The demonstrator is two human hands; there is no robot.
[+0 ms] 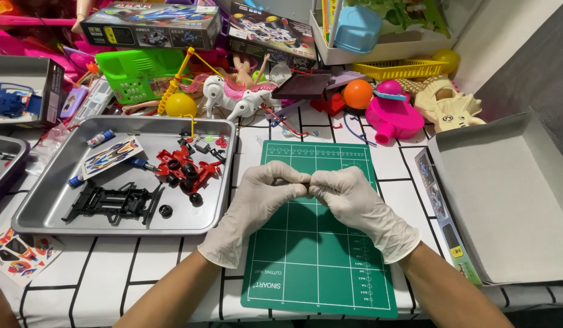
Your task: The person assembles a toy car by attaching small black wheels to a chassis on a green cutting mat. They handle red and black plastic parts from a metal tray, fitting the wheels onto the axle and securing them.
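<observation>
Centre frame, our two gloved hands meet above the green cutting mat (318,243). The left hand (257,197) and the right hand (354,203) both curl inward in white gloves, fingertips pressed together at the point where they touch — whatever sits between them is too small or too hidden for us to make out, so we cannot tell what the pinch holds, if anything. The hands hover over the upper middle of the mat, which lies on a white tablecloth (105,273) ruled with black lines.

To the left of centre sits a metal tray (44,203). In it lie a black chassis frame (114,202), a cluster of red model-car parts (184,170) with small black wheels, a loose black wheel (165,211), a sticker sheet (111,157) and a small tube (101,138). Another sticker sheet (17,252) lies on the cloth at lower left.

At right, an open grey cardboard box lid (512,200) stands empty-side up, just beside the mat. Along the top of the frame runs a jumble of toys — a white toy horse (233,100) with pink trim, an orange ball (357,94), a yellow ball (181,105), a pink plastic toy (393,115), a green basket (142,73) and a printed model-kit box (154,24).
</observation>
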